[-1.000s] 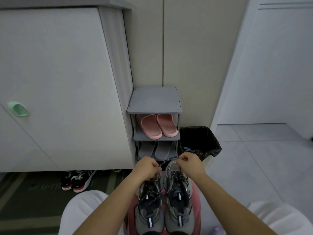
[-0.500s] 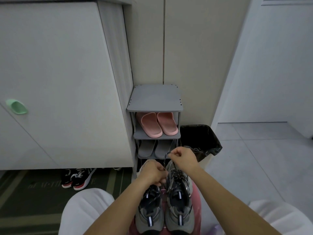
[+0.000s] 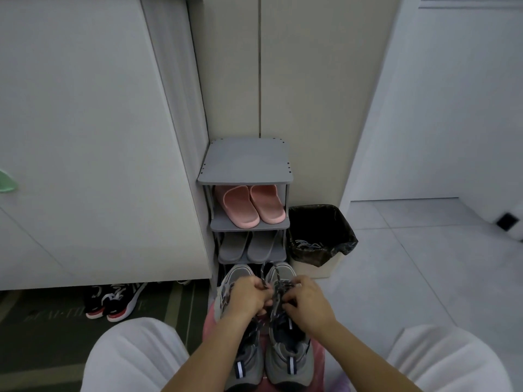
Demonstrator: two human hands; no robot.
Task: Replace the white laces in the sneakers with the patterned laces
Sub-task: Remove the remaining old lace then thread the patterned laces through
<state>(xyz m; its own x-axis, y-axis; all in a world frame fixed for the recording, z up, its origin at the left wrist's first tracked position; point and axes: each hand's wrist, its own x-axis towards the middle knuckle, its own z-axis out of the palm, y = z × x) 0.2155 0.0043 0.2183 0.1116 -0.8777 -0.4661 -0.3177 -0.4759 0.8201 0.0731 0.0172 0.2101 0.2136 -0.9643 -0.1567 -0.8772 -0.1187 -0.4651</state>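
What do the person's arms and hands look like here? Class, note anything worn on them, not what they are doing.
Both forearms are bare down to the picture's bottom edge; no sleeve shows. The left hand and right hand wear no gloves, and no watch, bracelet or ring is visible. The nails are too small to judge. White trousers cover both knees.

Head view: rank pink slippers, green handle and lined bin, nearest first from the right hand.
From the right hand:
1. lined bin, on the floor just ahead-right.
2. pink slippers, on the rack ahead.
3. green handle, far left.
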